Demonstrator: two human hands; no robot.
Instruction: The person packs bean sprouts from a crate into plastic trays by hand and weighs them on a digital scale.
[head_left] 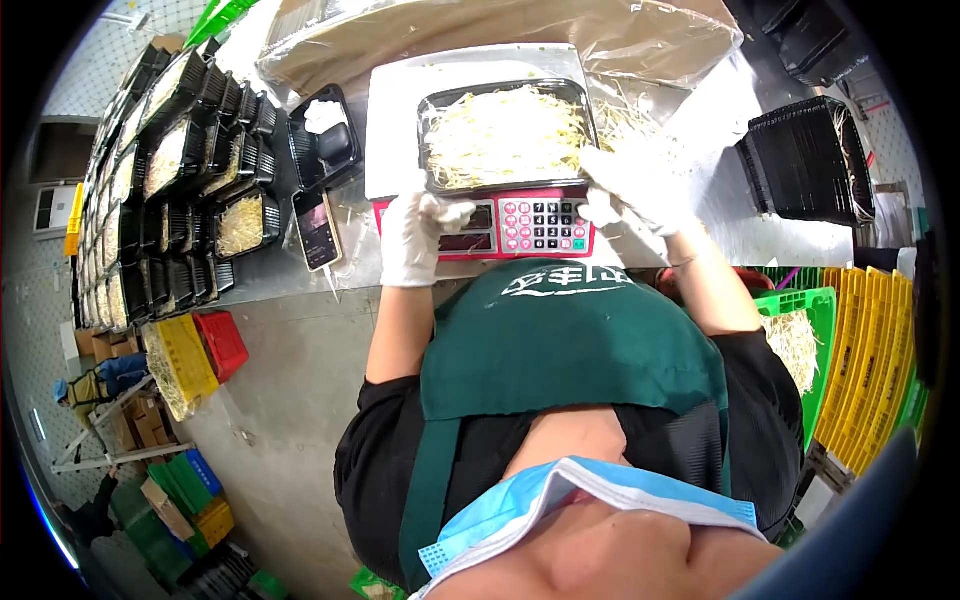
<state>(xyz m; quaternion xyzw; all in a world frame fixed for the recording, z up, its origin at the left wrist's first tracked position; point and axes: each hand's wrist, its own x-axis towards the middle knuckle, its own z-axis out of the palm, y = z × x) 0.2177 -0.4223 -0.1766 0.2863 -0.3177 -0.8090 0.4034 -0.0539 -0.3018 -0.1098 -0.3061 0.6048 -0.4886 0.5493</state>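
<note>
A black plastic tray of bean sprouts [505, 135] is on the white plate of a weighing scale [395, 150]. The scale's red panel [545, 227], with its keypad and display, faces me. My left hand [412, 232], in a white glove, closes on the tray's near left corner, its thumb over the display. At the near right corner my right hand [630, 195], also gloved, grips the tray's edge with the fingers along its side. Loose sprouts [620, 120] lie on the table just right of the tray.
Stacked black trays of sprouts [160, 190] fill the left. A phone [317, 230] and a small black tray [323, 135] lie beside the scale. Nested black trays [810, 160] stand at right. Yellow crates [865, 360] and a green crate [822, 340] are below. Clear plastic [480, 45] lies behind.
</note>
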